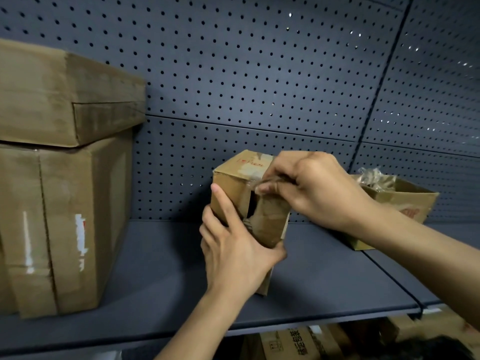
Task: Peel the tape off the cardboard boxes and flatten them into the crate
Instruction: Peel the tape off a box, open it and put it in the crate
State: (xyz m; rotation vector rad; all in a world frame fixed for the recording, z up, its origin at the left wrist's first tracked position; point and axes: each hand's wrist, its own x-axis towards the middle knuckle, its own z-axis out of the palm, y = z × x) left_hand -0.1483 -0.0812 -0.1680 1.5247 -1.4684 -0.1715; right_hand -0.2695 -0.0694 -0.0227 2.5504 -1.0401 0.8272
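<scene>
Head view: a small cardboard box [242, 165] stands in the middle of the picture over a dark grey shelf [155, 268], tilted slightly. Whether its lower corner rests on the shelf cannot be told.

The left hand [233, 253] grips the box from below and from the near side. Its thumb is hooked round the bottom edge of the near face, its forefinger lies straight up along the left corner, and the other fingers wrap the left side.

The right hand [311, 185] comes in from the right, above the left hand, with its fingers curled. Thumb and forefinger pinch a strip of clear tape [255, 181] at the upper edge of the near face, just under the box top. Below the pinch the near face is parted, with a dark gap between the left panel and a creased flap. More pale tape and some red writing lie across the top.

At the left, two large cardboard boxes [72, 216] are stacked on the shelf, well apart from the hands. Behind the right wrist sits an open cardboard box [405, 203] holding crumpled clear tape [374, 178]. A perforated panel [259, 74] backs the shelf. Printed cartons [293, 344] show beneath the shelf.
</scene>
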